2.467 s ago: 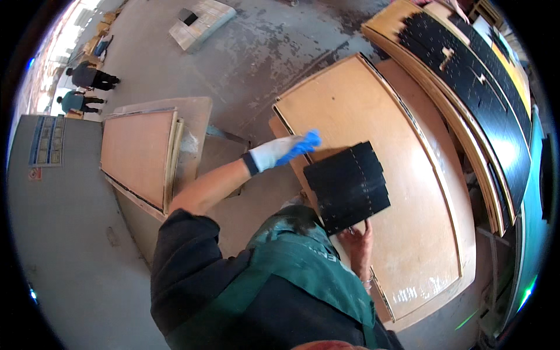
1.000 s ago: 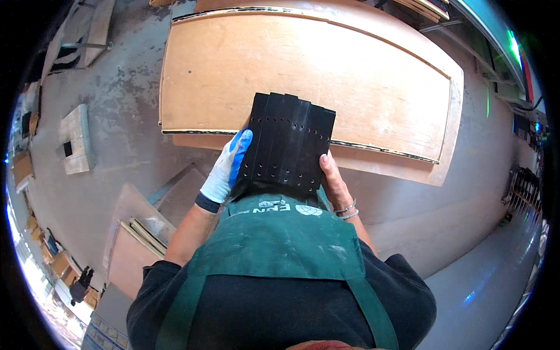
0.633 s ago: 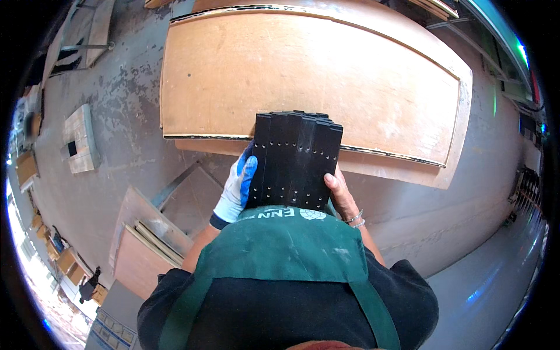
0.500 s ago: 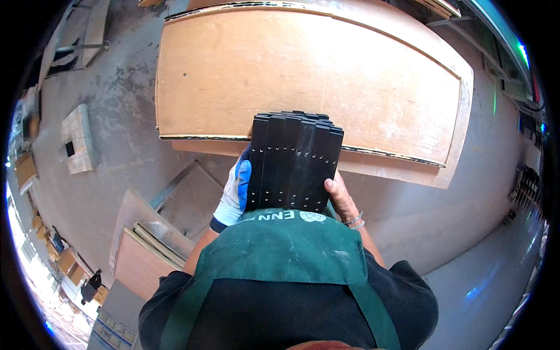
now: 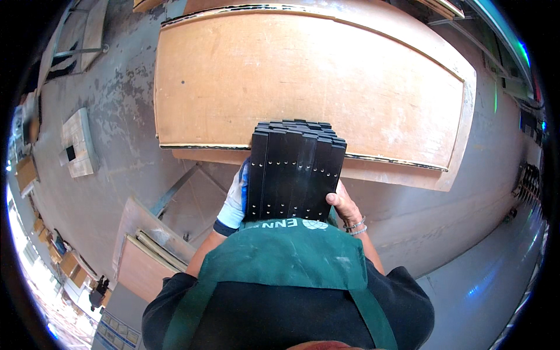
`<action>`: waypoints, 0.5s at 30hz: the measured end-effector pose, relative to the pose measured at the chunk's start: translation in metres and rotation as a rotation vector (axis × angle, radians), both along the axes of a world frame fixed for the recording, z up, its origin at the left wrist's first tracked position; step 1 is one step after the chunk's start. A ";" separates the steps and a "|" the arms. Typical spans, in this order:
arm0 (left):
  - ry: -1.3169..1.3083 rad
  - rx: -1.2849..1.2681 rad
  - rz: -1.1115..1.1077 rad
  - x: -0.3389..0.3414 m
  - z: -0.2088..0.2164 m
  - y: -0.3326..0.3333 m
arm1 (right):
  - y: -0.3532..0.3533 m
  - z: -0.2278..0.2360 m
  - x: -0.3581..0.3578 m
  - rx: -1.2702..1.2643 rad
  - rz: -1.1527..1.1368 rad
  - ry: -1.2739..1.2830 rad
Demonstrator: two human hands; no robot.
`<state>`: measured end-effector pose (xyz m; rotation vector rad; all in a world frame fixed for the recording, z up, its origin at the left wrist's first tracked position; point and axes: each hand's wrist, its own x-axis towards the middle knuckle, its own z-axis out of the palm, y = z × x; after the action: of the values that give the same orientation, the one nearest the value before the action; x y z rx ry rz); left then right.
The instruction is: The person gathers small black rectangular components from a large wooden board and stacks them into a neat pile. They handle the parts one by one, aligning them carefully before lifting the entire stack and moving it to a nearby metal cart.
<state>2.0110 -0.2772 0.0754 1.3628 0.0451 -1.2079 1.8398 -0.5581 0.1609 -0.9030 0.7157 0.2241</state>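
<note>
Against the front of my green apron [image 5: 286,256] sits a stack of flat black strips [image 5: 294,181] with small holes in rows. Their far ends are staggered. My left hand [image 5: 237,195], in a white and blue glove, is closed along the left side of the stack; most of its fingers are hidden. On the right side my bare right hand [image 5: 343,204] grips the stack, its thumb on the near right edge and the other fingers out of sight. The far ends overlap the near edge of a large wooden panel [image 5: 291,76] in the view.
Below the panel juts the rim of a wider wooden board [image 5: 402,179]. More boards [image 5: 146,256] lean at the lower left, by a metal frame [image 5: 175,189]. A pale flat piece [image 5: 81,143] lies on the floor [image 5: 128,128] at left. Another person [image 5: 99,293] is far off.
The stack of strips and both hands appear slightly lower in the picture, and the panel's near edge has shifted down too. Less of the left glove's blue part shows. Both hands keep their hold.
</note>
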 end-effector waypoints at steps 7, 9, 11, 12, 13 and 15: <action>0.016 0.135 0.062 -0.008 0.035 -0.023 | -0.001 0.000 0.001 0.059 -0.027 0.042; -0.013 -0.055 0.003 0.003 0.021 -0.033 | -0.003 -0.002 -0.002 0.048 -0.008 0.054; -0.015 0.024 -0.013 -0.002 0.017 -0.029 | 0.001 -0.006 -0.006 0.019 -0.020 0.065; -0.054 0.029 -0.019 -0.003 0.016 -0.027 | 0.002 -0.006 -0.005 0.006 -0.027 0.070; -0.092 0.038 -0.024 -0.004 0.016 -0.025 | 0.004 -0.003 -0.005 -0.019 -0.028 0.073; -0.169 0.037 -0.087 0.004 0.034 -0.036 | 0.005 -0.010 -0.010 -0.021 -0.019 0.076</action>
<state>2.0149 -0.3134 0.1099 1.5082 -0.1134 -1.1643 1.8297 -0.5534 0.1513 -0.9115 0.7976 0.2352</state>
